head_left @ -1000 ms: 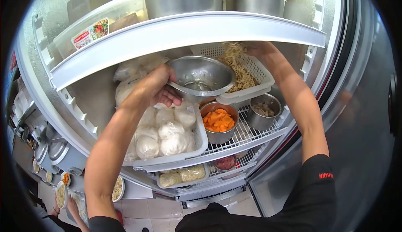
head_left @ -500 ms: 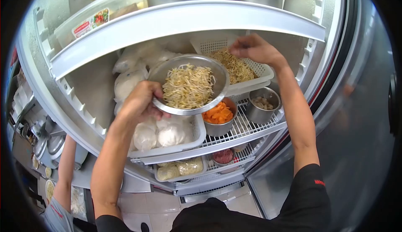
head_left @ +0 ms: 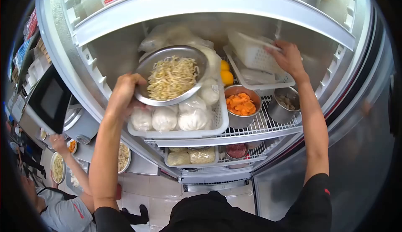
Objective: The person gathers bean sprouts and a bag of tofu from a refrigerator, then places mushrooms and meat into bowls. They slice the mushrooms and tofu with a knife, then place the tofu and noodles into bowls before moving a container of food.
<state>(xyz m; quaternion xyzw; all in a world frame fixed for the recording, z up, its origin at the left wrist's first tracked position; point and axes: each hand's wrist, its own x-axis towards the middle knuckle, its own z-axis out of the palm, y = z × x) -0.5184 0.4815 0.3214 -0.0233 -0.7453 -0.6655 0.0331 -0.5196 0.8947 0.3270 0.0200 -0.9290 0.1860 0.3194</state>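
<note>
My left hand [head_left: 124, 90] is closed on the rim of a steel bowl [head_left: 201, 62], holding it in front of the fridge shelf. Bean sprouts [head_left: 172, 78] are heaped inside the bowl. At the right, my right hand [head_left: 288, 59] grips the edge of a white perforated basket [head_left: 256, 55], which is tilted and smeared by motion; its contents are hidden. Under it sits a white tray [head_left: 278, 81] with a clear plastic bag in it. White wrapped bundles [head_left: 192, 117] fill a white basket [head_left: 220, 121] below the bowl.
Steel pots of cut carrot [head_left: 241, 104] and pale pieces [head_left: 286, 102] stand on the wire shelf. Two orange-yellow round items [head_left: 226, 74] lie behind. A white shelf front [head_left: 217, 0] crosses above. Another person in a grey shirt [head_left: 67, 211] works at the lower left.
My right hand, earlier over the basket of sprouts, now holds that basket raised and tilted, uncovering the tray beneath. The bowl has shifted left, and the view has swung.
</note>
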